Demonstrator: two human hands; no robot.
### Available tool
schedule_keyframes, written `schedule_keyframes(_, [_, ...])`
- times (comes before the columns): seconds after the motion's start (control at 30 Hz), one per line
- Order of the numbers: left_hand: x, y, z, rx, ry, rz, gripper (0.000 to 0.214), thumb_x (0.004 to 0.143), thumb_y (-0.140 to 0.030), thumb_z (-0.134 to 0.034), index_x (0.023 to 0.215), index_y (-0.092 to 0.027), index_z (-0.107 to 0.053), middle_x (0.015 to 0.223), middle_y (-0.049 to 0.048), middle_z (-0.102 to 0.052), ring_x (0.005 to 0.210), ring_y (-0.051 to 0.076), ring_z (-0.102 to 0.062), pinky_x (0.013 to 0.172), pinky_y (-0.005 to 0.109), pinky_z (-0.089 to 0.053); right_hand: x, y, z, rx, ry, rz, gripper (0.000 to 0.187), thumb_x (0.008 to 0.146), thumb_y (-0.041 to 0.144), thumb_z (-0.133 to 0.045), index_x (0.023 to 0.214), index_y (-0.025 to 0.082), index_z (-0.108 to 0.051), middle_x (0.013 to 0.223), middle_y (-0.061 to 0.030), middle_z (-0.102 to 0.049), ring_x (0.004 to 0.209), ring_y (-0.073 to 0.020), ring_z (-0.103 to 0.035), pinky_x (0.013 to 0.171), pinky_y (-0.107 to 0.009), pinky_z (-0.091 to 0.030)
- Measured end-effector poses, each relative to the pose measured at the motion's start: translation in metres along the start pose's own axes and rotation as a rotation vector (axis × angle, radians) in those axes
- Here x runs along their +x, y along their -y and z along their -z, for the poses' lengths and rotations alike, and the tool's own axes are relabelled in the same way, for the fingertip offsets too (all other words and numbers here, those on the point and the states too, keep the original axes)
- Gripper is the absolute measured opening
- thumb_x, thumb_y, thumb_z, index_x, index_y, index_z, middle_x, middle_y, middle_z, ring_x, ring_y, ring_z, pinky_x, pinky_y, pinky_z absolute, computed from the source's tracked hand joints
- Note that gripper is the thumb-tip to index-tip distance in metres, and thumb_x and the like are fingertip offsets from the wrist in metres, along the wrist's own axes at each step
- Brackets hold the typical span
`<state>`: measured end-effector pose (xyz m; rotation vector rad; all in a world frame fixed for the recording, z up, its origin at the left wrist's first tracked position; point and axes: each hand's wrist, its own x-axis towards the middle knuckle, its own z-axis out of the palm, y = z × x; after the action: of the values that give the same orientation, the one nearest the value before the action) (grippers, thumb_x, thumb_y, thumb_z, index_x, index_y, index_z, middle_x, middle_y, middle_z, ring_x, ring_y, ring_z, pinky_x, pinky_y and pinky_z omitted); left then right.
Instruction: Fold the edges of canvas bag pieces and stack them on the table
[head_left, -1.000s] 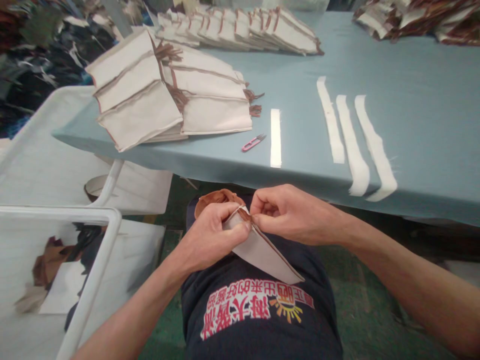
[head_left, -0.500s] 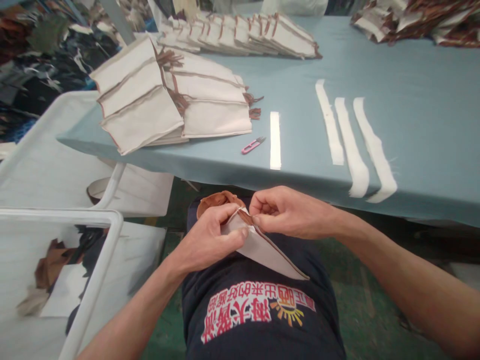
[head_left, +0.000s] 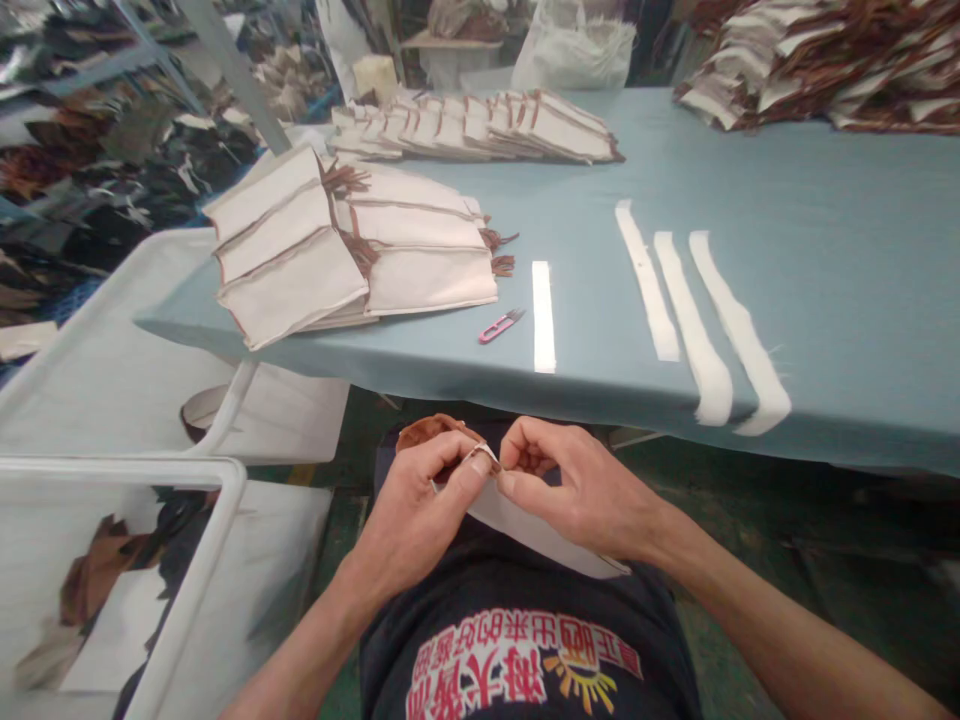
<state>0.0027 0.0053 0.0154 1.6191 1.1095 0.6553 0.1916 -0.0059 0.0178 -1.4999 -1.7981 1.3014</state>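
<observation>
Cloth piece [head_left: 525,532] partly hidden behind right hand [head_left: 576,490]; pinch unclear.

Lettering located on the dark garment [head_left: 480,575] over the wearer's lap, lower centre of frame; print red and white, inverted from this viewpoint, so read right to left. Smaller row [head_left: 525,632], upper of the two in frame: Chinese characters, read as 真正晒出来的好酱油, with 晒 larger than its neighbours. Larger row [head_left: 476,682], just below it and running to the bottom edge: read as 海天酱油; second character less certain owing to inversion and blur. Yellow-orange sun emblem [head_left: 579,685] adjoins 晒, right of the larger row.
</observation>
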Motion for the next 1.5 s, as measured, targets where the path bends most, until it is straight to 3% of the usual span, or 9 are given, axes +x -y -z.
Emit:
schedule_keyframes(0.2, [0.002, 0.004, -0.015, -0.174, -0.103, 0.008, 0.027, 0.093, -0.031, -0.056, 0.072, -0.016, -0.062, 0.074, 0.0000, -0.059, 0.068, 0.013, -0.050, 0.062, 0.024, -0.039, -0.006, -0.006, -0.011, 0.128, -0.086, -0.079, 0.024, 0.090, 0.044, -0.058, 0.081, 0.022, -0.055, 0.075, 0.0007, -0.062, 0.069, -0.0163, -0.056, 0.064, -0.029, -0.040])
schedule_keyframes(0.4, [0.006, 0.023, -0.032, -0.346, -0.251, 0.083, 0.030, 0.092, -0.033, -0.057, 0.068, -0.016, -0.065, 0.084, 0.0024, -0.063, 0.076, 0.014, -0.053, 0.067, 0.023, -0.040, -0.017, -0.001, -0.015, 0.047, -0.201, -0.086, 0.017, 0.091, 0.034, -0.048, 0.080, 0.022, -0.052, 0.074, 0.0001, -0.062, 0.067, -0.0168, -0.055, 0.064, -0.030, -0.036])
schedule_keyframes(0.53, [0.008, 0.020, -0.032, -0.310, -0.161, 0.117, 0.030, 0.092, -0.037, -0.058, 0.072, -0.015, -0.066, 0.081, 0.0015, -0.061, 0.069, 0.013, -0.050, 0.062, 0.022, -0.039, -0.024, -0.009, -0.020, -0.129, -0.291, -0.042, 0.014, 0.089, 0.028, -0.049, 0.077, 0.022, -0.053, 0.067, 0.0006, -0.061, 0.059, -0.0156, -0.054, 0.059, -0.029, -0.031])
schedule_keyframes(0.73, [0.013, 0.004, -0.018, -0.039, 0.000, 0.096, 0.030, 0.088, -0.034, -0.063, 0.066, -0.016, -0.056, 0.064, -0.0037, -0.046, 0.062, 0.010, -0.040, 0.057, 0.021, -0.033, -0.023, -0.025, -0.023, -0.100, -0.318, 0.116, 0.013, 0.088, 0.021, -0.049, 0.076, 0.021, -0.053, 0.065, 0.0020, -0.058, 0.055, -0.0125, -0.052, 0.056, -0.025, -0.034])
schedule_keyframes(0.93, [0.015, 0.015, -0.024, -0.216, -0.024, 0.160, 0.036, 0.094, -0.042, -0.054, 0.070, -0.016, -0.057, 0.070, -0.0005, -0.053, 0.062, 0.011, -0.043, 0.055, 0.022, -0.034, -0.013, -0.043, -0.037, 0.109, -0.336, 0.207, 0.013, 0.087, 0.023, -0.051, 0.075, 0.022, -0.046, 0.063, 0.0047, -0.052, 0.052, -0.0102, -0.046, 0.051, -0.022, -0.033])
schedule_keyframes(1.17, [0.014, 0.015, -0.031, -0.151, -0.057, 0.063, 0.043, 0.102, -0.040, -0.044, 0.068, -0.016, -0.055, 0.062, -0.0031, -0.044, 0.056, 0.010, -0.037, 0.052, 0.024, -0.030, -0.014, -0.047, -0.036, 0.176, -0.313, 0.109, 0.019, 0.091, 0.032, -0.050, 0.075, 0.023, -0.046, 0.062, 0.0052, -0.048, 0.054, -0.0117, -0.044, 0.053, -0.025, -0.033])
schedule_keyframes(1.33, [0.015, 0.014, -0.033, -0.041, -0.095, -0.038, 0.039, 0.103, -0.033, -0.046, 0.068, -0.018, -0.048, 0.062, -0.0046, -0.041, 0.056, 0.010, -0.035, 0.054, 0.024, -0.031, -0.010, -0.031, -0.024, 0.132, -0.276, -0.082, 0.026, 0.089, 0.040, -0.051, 0.070, 0.022, -0.045, 0.063, 0.0032, -0.049, 0.058, -0.0136, -0.045, 0.056, -0.028, -0.032])
schedule_keyframes(1.5, [0.018, 0.018, -0.038, -0.076, -0.134, 0.016, 0.040, 0.103, -0.035, -0.046, 0.068, -0.017, -0.054, 0.062, -0.0040, -0.045, 0.056, 0.010, -0.038, 0.055, 0.025, -0.032, -0.009, -0.033, -0.028, 0.271, -0.204, -0.155, 0.012, 0.085, 0.031, -0.046, 0.076, 0.023, -0.045, 0.065, 0.0043, -0.048, 0.060, -0.0146, -0.045, 0.057, -0.028, -0.033])
